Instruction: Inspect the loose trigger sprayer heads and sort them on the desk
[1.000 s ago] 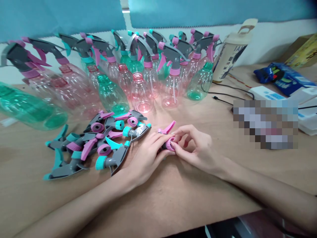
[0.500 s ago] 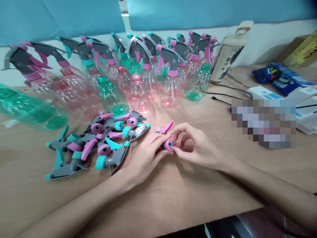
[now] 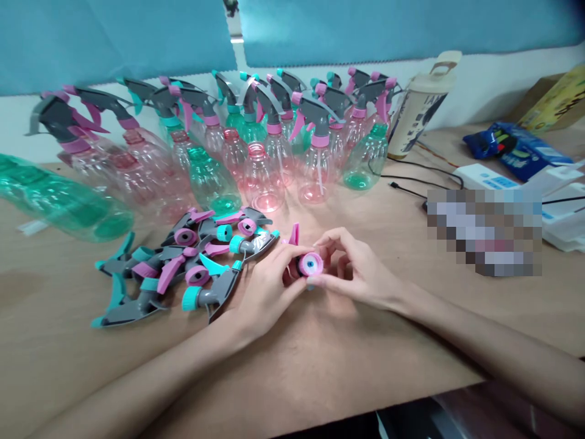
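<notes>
My left hand (image 3: 270,281) is wrapped round a grey and pink spray head (image 3: 311,264), whose round pink collar faces the camera with a pale disc and dark centre inside it. The fingertips of my right hand (image 3: 361,268) pinch the right side of that collar. Most of the spray head's body is hidden behind my left fingers; a pink trigger sticks up above them. Left of my left hand lies a pile of loose spray heads (image 3: 172,268) in grey with pink or teal parts.
Pink and green clear bottles (image 3: 265,177) stand behind the pile, several with spray heads on. A green bottle (image 3: 64,195) lies at the left. At the right are a tumbler (image 3: 418,113), black cables, a blue packet (image 3: 530,149) and a white power strip (image 3: 487,178).
The collar of the held spray head has turned to face the camera, and its inside now shows. The camera view has shifted slightly. Both hands remain at the spray head.
</notes>
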The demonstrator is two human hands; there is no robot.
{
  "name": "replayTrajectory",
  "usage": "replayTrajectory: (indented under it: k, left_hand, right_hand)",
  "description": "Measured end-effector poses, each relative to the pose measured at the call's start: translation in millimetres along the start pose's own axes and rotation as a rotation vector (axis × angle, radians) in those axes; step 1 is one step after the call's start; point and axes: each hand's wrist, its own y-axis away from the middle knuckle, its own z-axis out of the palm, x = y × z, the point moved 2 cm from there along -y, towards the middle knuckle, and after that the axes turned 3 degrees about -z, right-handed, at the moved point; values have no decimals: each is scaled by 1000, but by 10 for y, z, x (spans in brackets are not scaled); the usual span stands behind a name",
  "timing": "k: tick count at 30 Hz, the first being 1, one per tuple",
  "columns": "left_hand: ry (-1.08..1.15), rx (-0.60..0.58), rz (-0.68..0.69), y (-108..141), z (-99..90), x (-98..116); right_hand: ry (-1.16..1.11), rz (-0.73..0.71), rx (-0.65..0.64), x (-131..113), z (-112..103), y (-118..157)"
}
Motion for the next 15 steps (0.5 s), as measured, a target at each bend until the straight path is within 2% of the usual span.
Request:
replayTrajectory:
  k: [8,15]
  left_hand:
    - [-101,101,109,39,22,4]
    - [-62,195,115,74,47,-7]
  right_hand:
    - [106,-21,28,-44,89,68]
    - [219,-78,130,-45,-63,-49]
